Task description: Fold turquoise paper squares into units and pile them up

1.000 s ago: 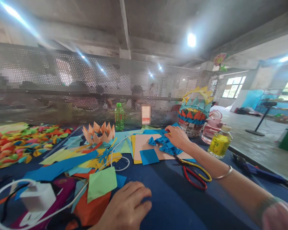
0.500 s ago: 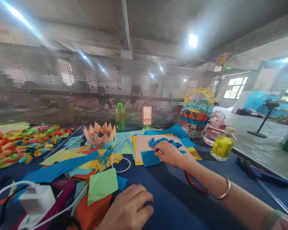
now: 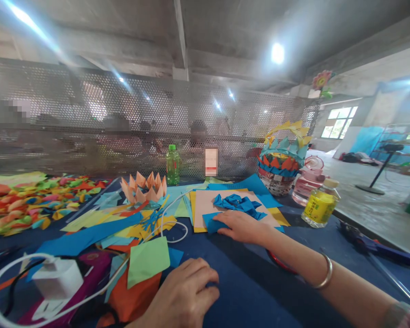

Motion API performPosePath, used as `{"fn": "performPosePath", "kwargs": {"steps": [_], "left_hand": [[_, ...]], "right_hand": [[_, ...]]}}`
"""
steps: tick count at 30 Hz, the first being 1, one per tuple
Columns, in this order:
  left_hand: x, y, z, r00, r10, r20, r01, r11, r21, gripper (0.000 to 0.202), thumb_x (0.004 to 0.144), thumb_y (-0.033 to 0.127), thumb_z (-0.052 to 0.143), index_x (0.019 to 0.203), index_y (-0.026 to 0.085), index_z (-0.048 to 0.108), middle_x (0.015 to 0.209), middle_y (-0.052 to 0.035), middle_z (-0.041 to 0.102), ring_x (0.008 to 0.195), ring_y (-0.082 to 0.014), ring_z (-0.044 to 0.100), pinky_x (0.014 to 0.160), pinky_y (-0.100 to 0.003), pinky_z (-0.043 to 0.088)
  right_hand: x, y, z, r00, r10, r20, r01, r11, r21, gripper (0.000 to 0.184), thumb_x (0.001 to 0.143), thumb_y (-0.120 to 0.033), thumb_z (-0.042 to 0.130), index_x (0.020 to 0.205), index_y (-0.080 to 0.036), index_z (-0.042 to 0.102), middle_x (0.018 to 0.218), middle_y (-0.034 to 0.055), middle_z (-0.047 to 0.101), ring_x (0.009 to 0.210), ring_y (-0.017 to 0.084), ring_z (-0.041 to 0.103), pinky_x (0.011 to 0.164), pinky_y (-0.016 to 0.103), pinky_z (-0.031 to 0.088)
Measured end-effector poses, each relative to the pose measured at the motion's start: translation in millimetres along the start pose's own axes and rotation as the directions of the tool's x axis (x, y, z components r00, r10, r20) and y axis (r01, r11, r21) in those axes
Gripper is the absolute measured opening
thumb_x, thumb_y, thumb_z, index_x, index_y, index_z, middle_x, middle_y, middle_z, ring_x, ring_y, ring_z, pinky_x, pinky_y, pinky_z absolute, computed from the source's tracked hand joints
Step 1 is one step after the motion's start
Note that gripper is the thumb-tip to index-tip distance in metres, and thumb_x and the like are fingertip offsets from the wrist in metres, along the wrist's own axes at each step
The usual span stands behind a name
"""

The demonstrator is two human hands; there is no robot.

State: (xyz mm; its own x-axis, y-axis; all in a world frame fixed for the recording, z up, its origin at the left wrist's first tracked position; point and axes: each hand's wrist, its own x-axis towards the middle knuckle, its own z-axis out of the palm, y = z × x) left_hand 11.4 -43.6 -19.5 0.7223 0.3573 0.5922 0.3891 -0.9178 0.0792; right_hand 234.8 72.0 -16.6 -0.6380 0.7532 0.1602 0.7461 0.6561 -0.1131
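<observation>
Nearest, the left hand (image 3: 191, 287) is held low over the table (image 3: 245, 291), back up, its fingers loosely bent and a gap left between thumb and forefinger; nothing is seen in it, though the palm is hidden. Beside it, a green sheet (image 3: 149, 262) is laid partly over orange paper (image 3: 136, 296). The right forearm, ringed by a bangle (image 3: 325, 272), is stretched in from the right, and a red handle (image 3: 281, 263) is partly covered by it. The right hand (image 3: 237, 226) is turned palm down, fingers pointed leftward and slightly spread from the thumb, over the blue square (image 3: 210, 222); whether the paper is pinched cannot be told. The square is set on the near edge of a pale sheet (image 3: 205, 200). Just beyond, folded blue pieces (image 3: 240, 204) are clustered. Farther off, a basket (image 3: 281, 175) is placed before a mesh screen (image 3: 239, 118).
</observation>
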Motion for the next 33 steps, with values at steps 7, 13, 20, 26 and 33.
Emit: {"fn": "performPosePath", "kwargs": {"steps": [7, 13, 20, 26, 33], "left_hand": [[-4.8, -3.9, 4.3, 1.000, -0.016, 0.005, 0.016, 0.999, -0.042, 0.028, 0.079, 0.001, 0.043, 0.084, 0.018, 0.065, 0.086, -0.0059, 0.069, 0.077, -0.0195, 0.058, 0.067, -0.029, 0.046], [-3.9, -5.5, 2.5, 0.991, -0.122, 0.052, 0.130, 0.974, -0.187, 0.030, 0.080, 0.004, 0.045, 0.092, 0.017, 0.069, 0.093, -0.0085, 0.069, 0.083, -0.0217, 0.059, 0.072, -0.031, 0.046], [3.1, -20.3, 10.9, 0.650, -0.668, 0.363, 0.600, 0.157, -0.785, 0.023, 0.078, 0.030, 0.068, 0.096, 0.017, 0.072, 0.094, -0.0106, 0.071, 0.082, -0.0241, 0.066, 0.070, -0.032, 0.052], [7.5, -29.0, 7.9, 0.538, -0.674, 0.506, 0.507, -0.222, -0.833, 0.042, 0.093, 0.049, 0.052, 0.116, 0.015, 0.061, 0.114, -0.0144, 0.068, 0.106, -0.0275, 0.064, 0.093, -0.041, 0.050], [8.8, -23.3, -0.5, 0.620, -0.531, 0.578, 0.341, -0.481, -0.808, 0.035, 0.096, 0.043, 0.050, 0.097, 0.013, 0.068, 0.097, -0.0101, 0.071, 0.097, -0.0255, 0.065, 0.094, -0.044, 0.047]], "right_hand": [[3.6, 0.6, -4.2, 0.998, 0.043, -0.047, -0.040, 0.998, 0.053, 0.022, 0.093, -0.020, 0.050, 0.083, -0.016, 0.070, 0.081, 0.0078, 0.072, 0.078, 0.021, 0.066, 0.069, 0.028, 0.043], [2.2, -0.5, -3.2, 0.963, 0.207, -0.174, -0.162, 0.956, 0.243, 0.020, 0.084, -0.014, 0.057, 0.067, -0.016, 0.067, 0.060, 0.0021, 0.064, 0.059, 0.014, 0.056, 0.058, 0.024, 0.035], [-2.0, -18.4, 1.9, 0.927, 0.352, -0.131, -0.210, 0.775, 0.596, 0.021, 0.081, -0.032, 0.062, 0.068, -0.015, 0.063, 0.056, -0.0014, 0.059, 0.055, 0.012, 0.056, 0.051, 0.021, 0.042], [-22.2, -61.2, -2.2, 0.948, 0.309, -0.078, -0.145, 0.636, 0.758, 0.023, 0.079, -0.035, 0.065, 0.071, -0.014, 0.062, 0.064, -0.0015, 0.061, 0.058, 0.010, 0.054, 0.056, 0.020, 0.043], [-38.0, -84.2, 2.4, 0.962, 0.205, -0.182, -0.007, 0.682, 0.731, 0.013, 0.078, -0.024, 0.070, 0.068, -0.016, 0.065, 0.074, 0.0000, 0.065, 0.070, 0.013, 0.058, 0.066, 0.023, 0.044]]}}
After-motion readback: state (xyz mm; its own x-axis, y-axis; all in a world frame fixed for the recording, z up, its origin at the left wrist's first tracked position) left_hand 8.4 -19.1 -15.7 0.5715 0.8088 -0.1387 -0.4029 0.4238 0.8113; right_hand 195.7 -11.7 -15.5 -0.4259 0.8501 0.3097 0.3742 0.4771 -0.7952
